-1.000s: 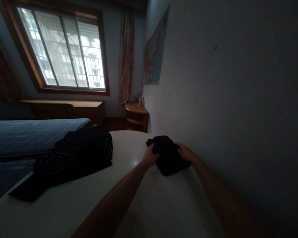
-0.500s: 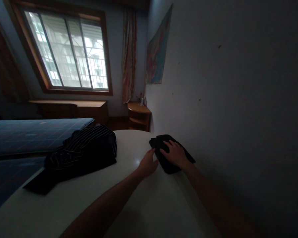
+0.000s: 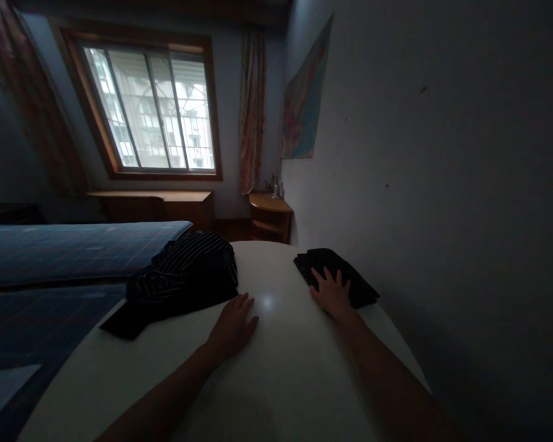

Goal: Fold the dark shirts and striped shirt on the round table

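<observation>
My right hand lies with its fingers spread on a folded black garment at the right side of the white table. Nothing is gripped in it. My left hand is over the middle of the table with its fingers stretched out, holding nothing. Just beyond its fingertips lies a loose heap of dark clothing, made up of a black garment with thin white stripes and plain black cloth. I cannot tell how many pieces the heap contains.
The round white table fills the foreground. On the right a wall stands close to it. A bed with a blue checked cover is at the left. Behind are a wooden desk and a small corner shelf.
My left hand has left the folded black garment and moved left toward the clothing heap. My right hand has shifted nearer the garment's front edge. The view has turned slightly left.
</observation>
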`<action>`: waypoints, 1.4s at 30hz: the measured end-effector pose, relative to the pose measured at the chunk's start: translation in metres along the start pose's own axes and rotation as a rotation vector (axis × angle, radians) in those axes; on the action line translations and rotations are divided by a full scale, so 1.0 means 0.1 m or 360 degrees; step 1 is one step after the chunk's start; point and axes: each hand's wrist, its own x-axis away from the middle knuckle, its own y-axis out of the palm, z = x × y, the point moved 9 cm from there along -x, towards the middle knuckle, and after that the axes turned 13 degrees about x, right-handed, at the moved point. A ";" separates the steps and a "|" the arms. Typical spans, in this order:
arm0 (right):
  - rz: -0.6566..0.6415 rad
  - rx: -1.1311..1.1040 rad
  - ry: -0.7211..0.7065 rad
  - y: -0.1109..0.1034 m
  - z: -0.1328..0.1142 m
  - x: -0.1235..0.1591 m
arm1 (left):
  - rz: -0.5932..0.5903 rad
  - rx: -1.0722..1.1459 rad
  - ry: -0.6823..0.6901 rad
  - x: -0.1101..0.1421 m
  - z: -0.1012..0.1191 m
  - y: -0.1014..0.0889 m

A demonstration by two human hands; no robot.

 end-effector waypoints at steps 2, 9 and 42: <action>0.0021 0.0021 0.0020 0.02 0.01 -0.03 | 0.0059 0.0005 0.0001 0.04 -0.02 -0.04; 0.0021 0.0148 0.0120 -0.04 0.03 -0.07 | 0.0070 0.0126 0.0073 0.04 -0.01 -0.07; 0.0068 -0.0702 -0.0813 -0.05 -0.91 0.39 | 0.1402 -0.0155 -0.0090 0.13 -0.86 -1.53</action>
